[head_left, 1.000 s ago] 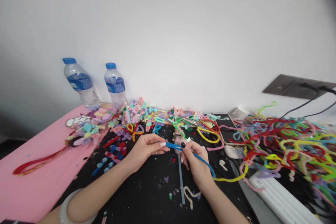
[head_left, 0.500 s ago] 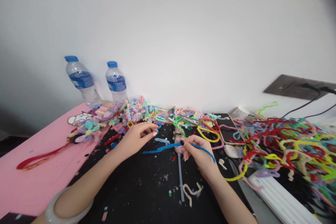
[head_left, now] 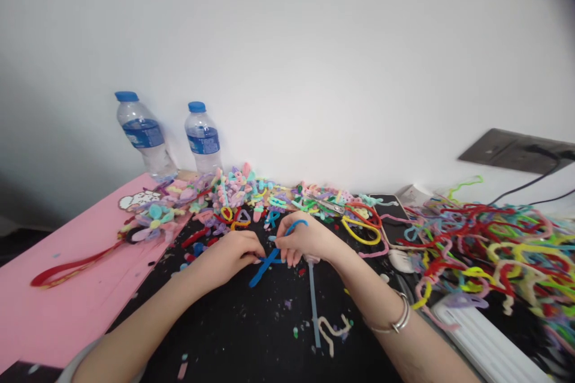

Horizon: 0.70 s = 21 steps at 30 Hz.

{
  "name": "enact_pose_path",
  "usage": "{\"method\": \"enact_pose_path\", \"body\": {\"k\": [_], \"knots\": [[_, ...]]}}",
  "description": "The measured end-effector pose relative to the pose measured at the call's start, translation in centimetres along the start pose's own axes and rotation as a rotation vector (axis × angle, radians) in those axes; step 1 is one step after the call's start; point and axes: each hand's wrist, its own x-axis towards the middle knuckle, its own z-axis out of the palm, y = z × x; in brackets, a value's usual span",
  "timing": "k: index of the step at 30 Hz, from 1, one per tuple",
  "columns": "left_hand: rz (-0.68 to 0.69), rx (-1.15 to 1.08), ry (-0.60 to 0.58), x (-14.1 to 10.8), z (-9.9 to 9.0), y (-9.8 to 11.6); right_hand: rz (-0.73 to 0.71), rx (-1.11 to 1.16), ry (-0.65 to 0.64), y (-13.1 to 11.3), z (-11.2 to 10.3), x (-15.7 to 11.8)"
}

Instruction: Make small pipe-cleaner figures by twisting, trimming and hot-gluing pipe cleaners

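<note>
Blue pipe cleaner (head_left: 257, 278) pinched in your left hand (head_left: 240, 251) and right hand (head_left: 299, 239), crossing between them. Two bottles (head_left: 144, 134) (head_left: 203, 139), clear liquid inside.

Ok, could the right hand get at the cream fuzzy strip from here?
Probably yes: the cream fuzzy strip lies uncovered on the black surface, beside the pale stick. The right hand is busy with the blue strip, though, so it would likely have to let go first.
</note>
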Motion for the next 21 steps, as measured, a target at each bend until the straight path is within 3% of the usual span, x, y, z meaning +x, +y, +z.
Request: {"method": "enact_pose_path", "body": {"k": [10,21], "knots": [[-0.015,-0.047,0.024,-0.3,0.0,-0.6,-0.17,-0.238,0.21,0.7,-1.0,1.3],[0.007,-0.034,0.076,-0.2,0.6,-0.9,-0.083,-0.129,0.055,-0.2,-1.7,-0.5]]}}
